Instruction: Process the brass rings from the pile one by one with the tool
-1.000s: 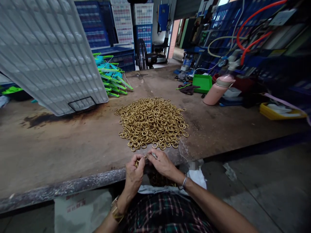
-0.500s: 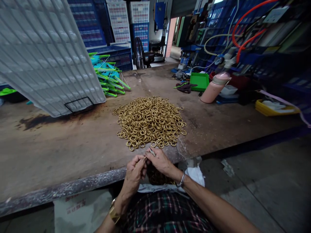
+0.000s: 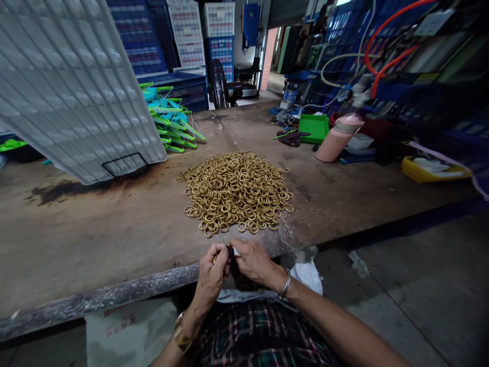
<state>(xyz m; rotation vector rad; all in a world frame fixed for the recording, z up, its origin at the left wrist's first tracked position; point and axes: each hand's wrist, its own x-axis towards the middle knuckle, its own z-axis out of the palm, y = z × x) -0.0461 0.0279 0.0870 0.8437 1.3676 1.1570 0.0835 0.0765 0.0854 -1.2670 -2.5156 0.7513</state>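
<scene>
A heap of brass rings [image 3: 236, 191] lies on the worn brown workbench [image 3: 95, 229] in front of me. My left hand [image 3: 211, 275] is closed in a pinch on one brass ring [image 3: 215, 259] at the bench's near edge. My right hand [image 3: 253, 262] meets it fingertip to fingertip, pinching a small metal tool [image 3: 234, 251] against that ring. Both hands hover just short of the heap, over a white bag [image 3: 305, 275] that holds more rings on my lap.
A large white plastic grid tray [image 3: 76, 86] leans at the left. Green and teal plastic parts [image 3: 171, 122] are piled behind it. A pink bottle [image 3: 336, 137], a green tray [image 3: 313, 127] and a yellow tray [image 3: 431, 171] stand at the right. Blue crates are stacked at the back.
My hands have drawn slightly toward me and closer together, and the right hand's tool has turned down against the ring in the left hand. The heap has not moved.
</scene>
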